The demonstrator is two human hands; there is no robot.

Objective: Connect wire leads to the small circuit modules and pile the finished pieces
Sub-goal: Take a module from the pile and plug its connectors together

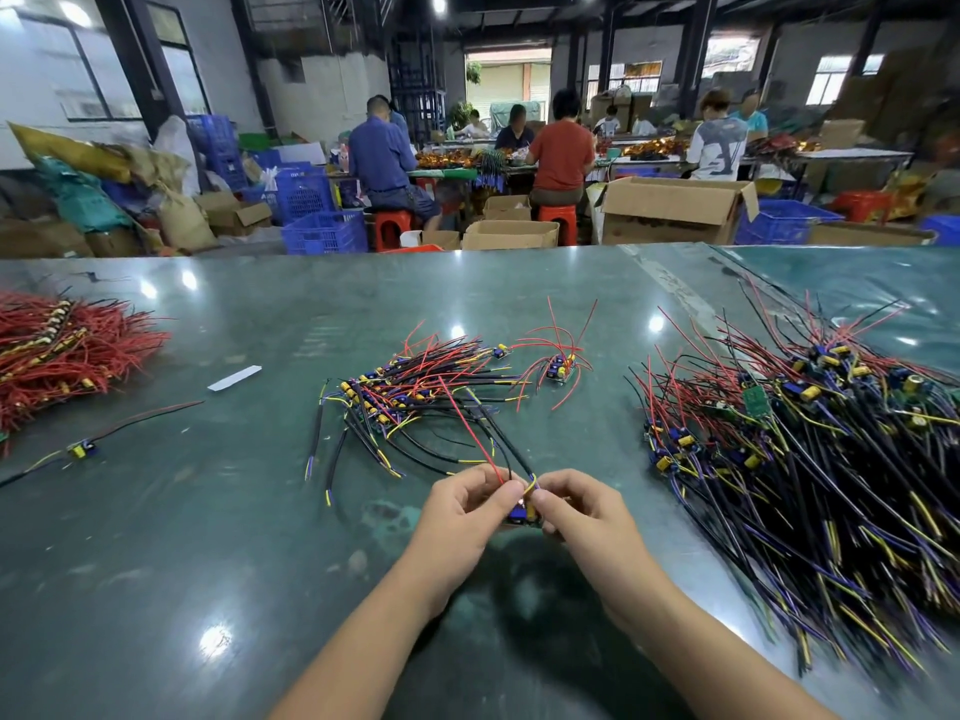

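both grips pinch: my left hand point(460, 504) steadies the circuit module point(521, 513) above the counter point(260, 537) so my right hand point(574, 506) can seat its yellow lead point(531, 484)

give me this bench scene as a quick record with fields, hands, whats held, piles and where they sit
left hand: left hand pinches the circuit module from the left
right hand: right hand pinches the same module from the right
held item: module held just above the table, red and black leads rising from it
centre pile: wired modules beyond the hands
right pile: big heap of modules with black leads
far left: red wire bundle
loose pieces: single module at left, white strip
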